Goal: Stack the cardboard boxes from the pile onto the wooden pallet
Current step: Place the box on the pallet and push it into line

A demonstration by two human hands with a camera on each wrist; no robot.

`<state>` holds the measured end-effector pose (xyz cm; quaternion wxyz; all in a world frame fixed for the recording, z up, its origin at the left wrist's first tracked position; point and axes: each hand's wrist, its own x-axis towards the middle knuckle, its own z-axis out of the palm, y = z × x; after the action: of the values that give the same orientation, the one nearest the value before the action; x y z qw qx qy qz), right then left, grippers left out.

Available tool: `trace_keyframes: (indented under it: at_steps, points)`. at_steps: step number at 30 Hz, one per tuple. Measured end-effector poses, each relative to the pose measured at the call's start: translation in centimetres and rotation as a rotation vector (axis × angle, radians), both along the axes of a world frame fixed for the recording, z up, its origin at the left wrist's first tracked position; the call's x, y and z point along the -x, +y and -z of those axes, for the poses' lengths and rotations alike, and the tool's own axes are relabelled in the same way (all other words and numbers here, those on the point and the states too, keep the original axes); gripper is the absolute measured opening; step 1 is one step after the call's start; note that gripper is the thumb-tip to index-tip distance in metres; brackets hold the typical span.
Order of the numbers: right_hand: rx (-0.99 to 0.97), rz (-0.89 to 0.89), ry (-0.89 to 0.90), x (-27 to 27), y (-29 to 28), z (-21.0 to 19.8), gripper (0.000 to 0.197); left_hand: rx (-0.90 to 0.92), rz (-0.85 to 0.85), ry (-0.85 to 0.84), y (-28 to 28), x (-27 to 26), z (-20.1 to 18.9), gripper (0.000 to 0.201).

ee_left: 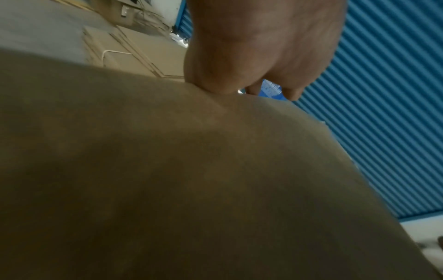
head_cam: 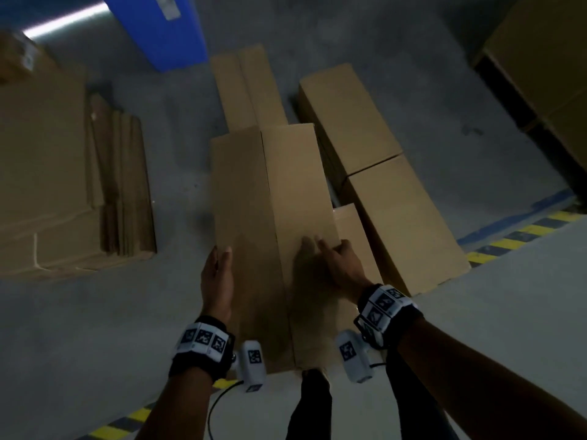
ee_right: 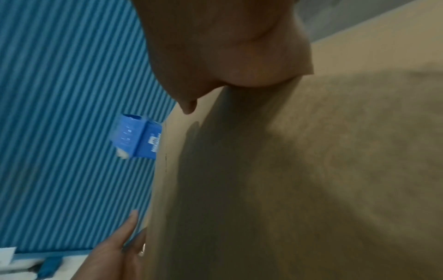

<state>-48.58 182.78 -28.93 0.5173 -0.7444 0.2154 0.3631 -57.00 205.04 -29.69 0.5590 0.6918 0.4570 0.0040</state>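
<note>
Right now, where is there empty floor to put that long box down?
Bare grey floor lies between the flattened cardboard stack and the long box held by the left hand and right hand. To the right it is crowded: cardboard boxes lie close together.

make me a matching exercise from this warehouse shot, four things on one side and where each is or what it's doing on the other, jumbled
Things:
1. long box
2. left hand
3. flattened cardboard stack
4. striped floor tape

Places or states:
A. yellow and black, on the floor to the right of the boxes
B. lying on the floor at far left
C. flat against the left side of the long box
D. held between both hands, in the middle of the head view

Pairs: 1-D, 2-C, 3-B, 4-A
</note>
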Motion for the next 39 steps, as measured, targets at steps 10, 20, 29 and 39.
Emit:
trace_keyframes:
  at_steps: [10,20,29,39]
  points:
    - [0.116,0.248,-0.495,4.7,-7.4,-17.1,0.066,0.036,0.161,-0.359,-6.8,-1.7,-17.6,0.034]
    - [0.018,0.462,-0.813,7.8,-20.3,-28.4,0.059,-0.068,0.300,-0.778,-19.1,-3.2,-29.6,0.031]
    - [0.058,0.540,-1.045,17.5,-40.5,-34.8,0.085,0.140,0.429,-1.006,-39.7,2.5,-35.7,0.034]
    - [0.101,0.657,-1.127,23.9,-58.8,-38.8,0.103,0.064,0.708,-1.046,-59.8,5.0,-38.7,0.061]
